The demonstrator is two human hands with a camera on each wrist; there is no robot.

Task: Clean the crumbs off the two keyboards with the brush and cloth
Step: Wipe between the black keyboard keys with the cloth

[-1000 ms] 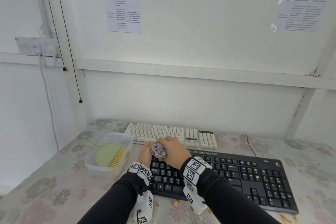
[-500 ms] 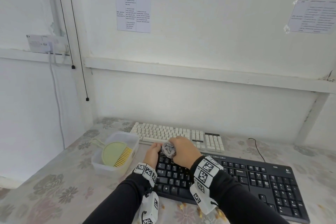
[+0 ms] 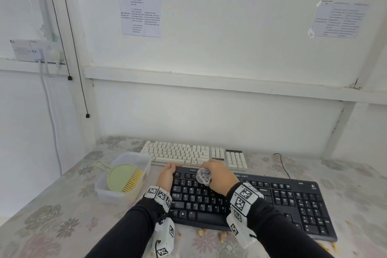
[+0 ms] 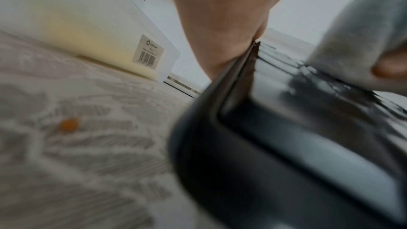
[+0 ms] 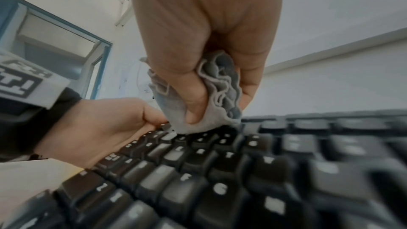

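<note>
We bunched cloth (image 3: 204,176) in right hand (image 3: 222,176), wiping black keyboard (image 3: 272,199) far-left keys. Left hand (image 3: 167,175) gripped its far-left corner, probably steadying. Brush (image 3: 125,178) parked in tub (image 3: 104,191).

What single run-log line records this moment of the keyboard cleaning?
step: wiping black keyboard | right hand: grips grey cloth on top-left keys | left hand: holds keyboard's far-left corner | brush: in plastic tub | white keyboard: untouched
</note>
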